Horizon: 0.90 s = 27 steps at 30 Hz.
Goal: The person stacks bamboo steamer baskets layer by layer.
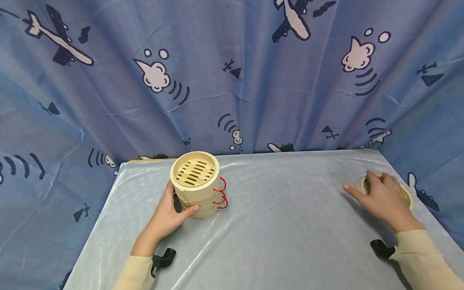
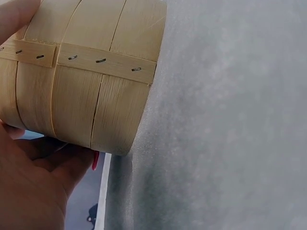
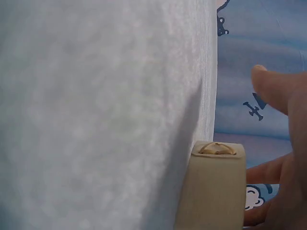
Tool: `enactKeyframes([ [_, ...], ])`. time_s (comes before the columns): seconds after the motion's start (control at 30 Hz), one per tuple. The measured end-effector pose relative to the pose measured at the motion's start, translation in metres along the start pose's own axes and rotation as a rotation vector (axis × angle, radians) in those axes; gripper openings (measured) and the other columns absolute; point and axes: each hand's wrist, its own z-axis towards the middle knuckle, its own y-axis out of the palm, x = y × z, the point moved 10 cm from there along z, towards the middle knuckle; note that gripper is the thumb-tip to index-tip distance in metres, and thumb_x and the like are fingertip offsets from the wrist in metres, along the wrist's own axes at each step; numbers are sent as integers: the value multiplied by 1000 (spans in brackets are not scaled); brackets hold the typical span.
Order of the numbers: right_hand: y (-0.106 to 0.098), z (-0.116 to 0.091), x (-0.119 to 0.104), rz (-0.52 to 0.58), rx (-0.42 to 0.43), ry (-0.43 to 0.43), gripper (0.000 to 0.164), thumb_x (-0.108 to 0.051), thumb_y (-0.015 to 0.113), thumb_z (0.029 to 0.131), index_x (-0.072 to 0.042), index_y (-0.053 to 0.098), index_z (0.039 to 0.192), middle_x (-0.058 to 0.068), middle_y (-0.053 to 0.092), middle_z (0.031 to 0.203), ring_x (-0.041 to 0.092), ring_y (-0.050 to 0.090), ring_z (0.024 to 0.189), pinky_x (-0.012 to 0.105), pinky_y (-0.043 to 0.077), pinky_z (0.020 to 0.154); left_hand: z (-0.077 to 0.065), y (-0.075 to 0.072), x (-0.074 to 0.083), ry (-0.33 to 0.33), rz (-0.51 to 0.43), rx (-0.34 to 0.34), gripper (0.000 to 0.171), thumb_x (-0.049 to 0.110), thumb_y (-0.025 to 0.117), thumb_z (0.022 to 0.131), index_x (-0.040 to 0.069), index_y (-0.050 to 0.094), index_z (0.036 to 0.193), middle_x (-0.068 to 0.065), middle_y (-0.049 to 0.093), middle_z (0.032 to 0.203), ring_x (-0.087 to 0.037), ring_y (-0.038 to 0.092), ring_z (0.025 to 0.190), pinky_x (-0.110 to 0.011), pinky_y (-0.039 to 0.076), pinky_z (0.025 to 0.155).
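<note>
A stack of round bamboo steamer baskets [image 1: 195,197] stands left of the table's middle, its slatted top facing up. My left hand [image 1: 163,217] grips the stack from its left side, the thumb across the front and the fingers behind. In the left wrist view the stapled bamboo wall [image 2: 105,108] fills the upper left. Red curved loops [image 1: 222,195] stick out from the stack's right side. Over at the right, my right hand [image 1: 388,201] reaches across a round pale bamboo piece [image 1: 409,197], largely covered by it. The thumb stands away from this piece in the right wrist view.
A grey velvety cloth [image 1: 275,233] covers the table. Blue patterned curtains [image 1: 232,92] hang behind it and at both sides. Black wrist mounts [image 1: 164,257] sit on both forearms. A thin yellow edge [image 1: 152,160] shows at the back left.
</note>
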Motion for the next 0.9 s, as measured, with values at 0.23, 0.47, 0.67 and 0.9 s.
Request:
enactKeyframes([
  [0.23, -1, -2, 10, -33, -22, 30, 111, -72, 61, 101, 18, 31, 159, 60, 29, 141, 78, 25, 130, 89, 28, 94, -2, 0, 0, -5, -5, -1, 111, 26, 96, 87, 23, 24, 171, -5, 52, 159, -23, 51, 145, -29, 38, 121],
  [0.47, -6, -3, 13, -62, 6, 19, 104, -68, 63, 102, 17, 38, 155, 59, 35, 135, 76, 37, 119, 89, 34, 90, -2, -2, 2, -3, -5, 6, 114, 26, 96, 87, 25, 21, 173, -5, 46, 164, -23, 46, 149, -29, 35, 122],
  [0.67, -9, -6, 15, -110, 2, 8, 101, -71, 64, 100, 13, 45, 152, 54, 43, 130, 71, 48, 111, 87, 36, 85, -1, -2, 4, -3, -11, -1, 113, 25, 95, 88, 24, 22, 173, -5, 46, 164, -23, 48, 148, -27, 36, 122],
  [0.9, -1, -13, 29, -97, -102, 118, 110, -83, 53, 98, 0, 31, 167, 56, 27, 144, 82, 24, 127, 98, 15, 87, 0, 0, 4, -9, -4, -6, 112, 27, 95, 88, 23, 22, 172, -4, 47, 163, -23, 48, 148, -35, 36, 123],
])
